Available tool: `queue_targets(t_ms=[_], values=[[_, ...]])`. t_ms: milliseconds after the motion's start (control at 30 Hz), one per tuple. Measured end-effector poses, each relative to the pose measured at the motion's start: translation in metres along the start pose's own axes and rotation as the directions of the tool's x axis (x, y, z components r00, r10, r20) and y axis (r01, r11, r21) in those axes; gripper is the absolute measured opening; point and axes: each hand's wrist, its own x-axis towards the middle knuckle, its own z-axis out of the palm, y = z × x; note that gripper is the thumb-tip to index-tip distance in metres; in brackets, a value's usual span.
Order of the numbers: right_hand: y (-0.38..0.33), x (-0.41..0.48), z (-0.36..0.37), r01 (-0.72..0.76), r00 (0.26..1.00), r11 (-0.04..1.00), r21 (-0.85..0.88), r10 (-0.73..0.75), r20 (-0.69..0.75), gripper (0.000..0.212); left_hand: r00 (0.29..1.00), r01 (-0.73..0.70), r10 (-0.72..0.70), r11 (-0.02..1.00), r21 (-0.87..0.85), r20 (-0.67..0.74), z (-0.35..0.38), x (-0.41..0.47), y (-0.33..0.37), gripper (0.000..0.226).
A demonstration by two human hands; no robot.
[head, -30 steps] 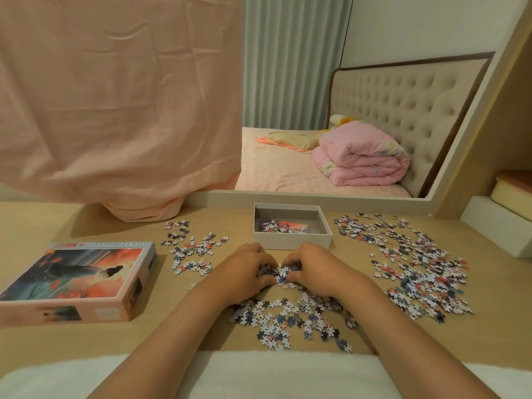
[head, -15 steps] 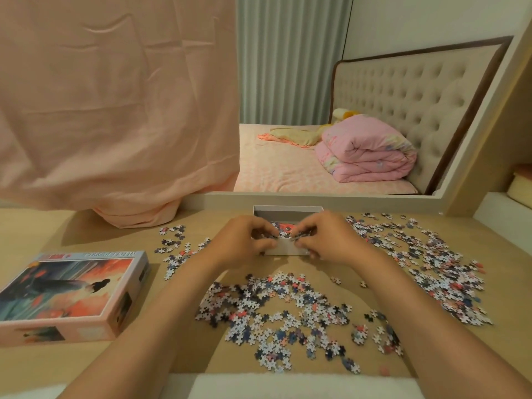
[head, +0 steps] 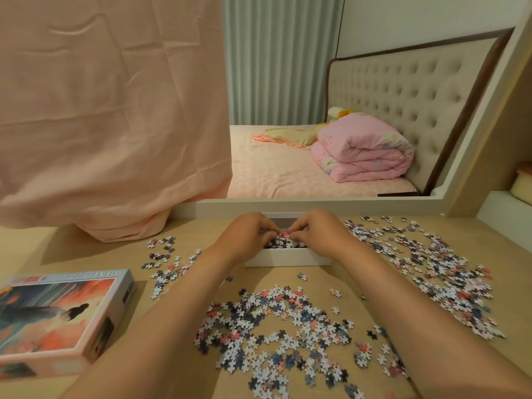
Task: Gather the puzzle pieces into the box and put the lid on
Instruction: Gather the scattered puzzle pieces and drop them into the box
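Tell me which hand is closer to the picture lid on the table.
Left. The left hand hangs over the white box, right of the lid; the right hand sits beside it, farther right.

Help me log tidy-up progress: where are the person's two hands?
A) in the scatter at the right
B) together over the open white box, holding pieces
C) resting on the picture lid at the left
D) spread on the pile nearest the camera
B: the left hand and right hand meet over the white box, curled round puzzle pieces; the lid lies apart at the left.
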Motion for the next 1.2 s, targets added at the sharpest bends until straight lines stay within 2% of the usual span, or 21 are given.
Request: queue_targets(t_ms=[133, 333, 433, 500, 567, 667, 733, 833, 933, 1000, 1067, 1133, 1200], values=[[0.0, -0.004, 0.003, -0.005, 1.0, 1.0, 0.003, 0.005, -0.027, 0.009, 0.998, -0.015, 0.015, 1.0, -0.01, -0.059, 0.002, -0.007, -0.001, 0.012], [-0.017, -0.038, -0.016, 0.132, 0.99, 0.991, -0.003, -0.132, -0.044, 0.013, 0.978, 0.004, -0.005, 1.0, -0.002, -0.209, -0.016, -0.048, 0.006, 0.007], [-0.025, -0.064, -0.019, 0.133, 0.981, 0.991, -0.009, -0.13, 0.144, 0.019, 0.993, 0.091, -0.088, 0.995, 0.033, -0.084, -0.022, -0.082, 0.004, 0.008], [-0.027, -0.077, -0.014, 0.13, 0.951, 0.988, -0.081, -0.101, 0.293, 0.026, 0.992, 0.122, -0.126, 0.981, 0.149, 0.016, -0.021, -0.099, 0.002, 0.024], [-0.026, -0.087, -0.003, 0.134, 0.929, 0.977, -0.164, -0.067, 0.363, 0.031, 0.971, 0.154, -0.192, 0.958, 0.241, 0.145, -0.018, -0.11, 0.002, 0.052], [-0.022, -0.099, 0.013, 0.148, 0.932, 0.953, -0.265, -0.044, 0.36, 0.027, 0.889, 0.208, -0.287, 0.947, 0.244, 0.358, -0.011, -0.122, 0.008, 0.079], [-0.022, -0.107, 0.018, 0.167, 0.936, 0.953, -0.252, -0.073, 0.344, 0.025, 0.874, 0.209, -0.283, 0.953, 0.219, 0.396, -0.005, -0.127, 0.014, 0.087], [-0.025, -0.12, 0.013, 0.157, 0.953, 0.981, -0.115, -0.12, 0.277, 0.03, 0.888, 0.177, -0.222, 0.973, 0.146, 0.402, 0.0, -0.131, 0.026, 0.089], [-0.022, -0.129, 0.001, 0.084, 0.981, 0.996, -0.028, -0.078, 0.177, 0.034, 0.909, 0.122, -0.142, 0.99, 0.075, 0.391, 0.006, -0.131, 0.037, 0.085], [-0.016, -0.133, -0.006, 0.056, 0.988, 0.991, -0.122, -0.038, 0.148, 0.035, 0.917, 0.08, -0.095, 0.995, 0.054, 0.387, 0.011, -0.13, 0.042, 0.081], [-0.011, -0.139, -0.011, -0.044, 0.976, 0.961, -0.274, 0.1, 0.193, 0.038, 0.927, 0.029, -0.048, 0.998, 0.057, 0.372, 0.017, -0.128, 0.042, 0.072], [-0.01, -0.144, -0.01, -0.13, 0.924, 0.911, -0.393, 0.255, 0.286, 0.046, 0.943, 0.003, -0.021, 0.998, 0.056, 0.332, 0.022, -0.126, 0.04, 0.064], [-0.012, -0.146, -0.004, -0.154, 0.894, 0.906, -0.393, 0.298, 0.334, 0.043, 0.96, -0.004, -0.011, 0.999, 0.052, 0.281, 0.023, -0.124, 0.038, 0.057]])
